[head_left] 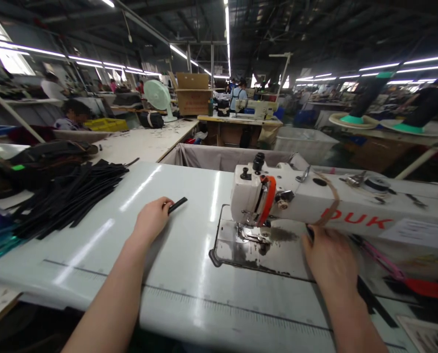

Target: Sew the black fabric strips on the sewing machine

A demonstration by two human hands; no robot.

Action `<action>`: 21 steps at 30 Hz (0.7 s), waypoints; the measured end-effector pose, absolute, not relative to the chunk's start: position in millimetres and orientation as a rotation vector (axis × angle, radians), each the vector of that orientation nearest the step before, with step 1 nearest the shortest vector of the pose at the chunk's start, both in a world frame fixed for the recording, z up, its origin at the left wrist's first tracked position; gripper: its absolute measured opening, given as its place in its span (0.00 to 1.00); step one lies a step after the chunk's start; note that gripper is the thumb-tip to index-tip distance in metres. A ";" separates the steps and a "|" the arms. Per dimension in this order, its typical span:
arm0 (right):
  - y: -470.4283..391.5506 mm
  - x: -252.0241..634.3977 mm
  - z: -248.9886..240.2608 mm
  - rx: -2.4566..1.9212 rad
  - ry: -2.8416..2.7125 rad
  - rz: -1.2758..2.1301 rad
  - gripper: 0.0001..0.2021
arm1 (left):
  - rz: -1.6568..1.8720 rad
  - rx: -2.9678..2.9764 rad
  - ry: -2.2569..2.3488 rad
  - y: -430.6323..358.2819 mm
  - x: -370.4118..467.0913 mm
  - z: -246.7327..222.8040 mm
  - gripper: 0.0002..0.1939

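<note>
My left hand (155,215) is closed on a short black strip (178,204), whose end sticks out to the right above the pale tabletop (182,255). My right hand (329,255) is beside the bed of the white sewing machine (296,196), under its arm. A dark end (309,231) shows at the fingertips of that hand, which are bent together. Between the hands lie the presser foot (254,236) and the metal needle plate (237,250), with no strip under the foot that I can make out.
A heap of black strips (72,196) lies on the left of the table. Pink-handled scissors (380,260) and more black strips (377,304) are at the right. Behind stand a pale green fan (157,95), a cardboard box (193,95) and a person (238,95).
</note>
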State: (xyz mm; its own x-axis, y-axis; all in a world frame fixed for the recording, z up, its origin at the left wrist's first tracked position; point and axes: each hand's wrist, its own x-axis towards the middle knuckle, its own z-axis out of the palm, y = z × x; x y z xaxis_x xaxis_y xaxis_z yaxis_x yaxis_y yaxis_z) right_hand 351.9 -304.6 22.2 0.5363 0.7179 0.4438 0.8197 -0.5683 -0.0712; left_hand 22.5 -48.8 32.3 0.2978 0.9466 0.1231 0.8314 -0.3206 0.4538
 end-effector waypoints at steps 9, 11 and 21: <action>-308.0 338.1 33.8 -2.264 -1.431 -0.327 0.14 | 0.706 2.014 0.868 -119.6 87.4 39.5 0.12; -303.6 306.5 38.9 -1.961 -1.552 0.200 0.13 | 0.463 1.638 0.592 -145.0 108.4 42.0 0.22; -279.7 245.6 10.3 -1.580 -1.382 0.822 0.11 | 0.218 1.254 0.507 -140.3 109.6 21.8 0.22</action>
State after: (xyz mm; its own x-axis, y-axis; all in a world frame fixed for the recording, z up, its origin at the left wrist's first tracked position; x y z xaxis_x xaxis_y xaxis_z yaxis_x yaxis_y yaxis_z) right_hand 245.6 -279.7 10.3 0.1699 0.9837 0.0586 0.4186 -0.0182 -0.9080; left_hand 109.6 -140.3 21.8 0.8700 0.4270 -0.2464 0.1158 0.3088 0.9440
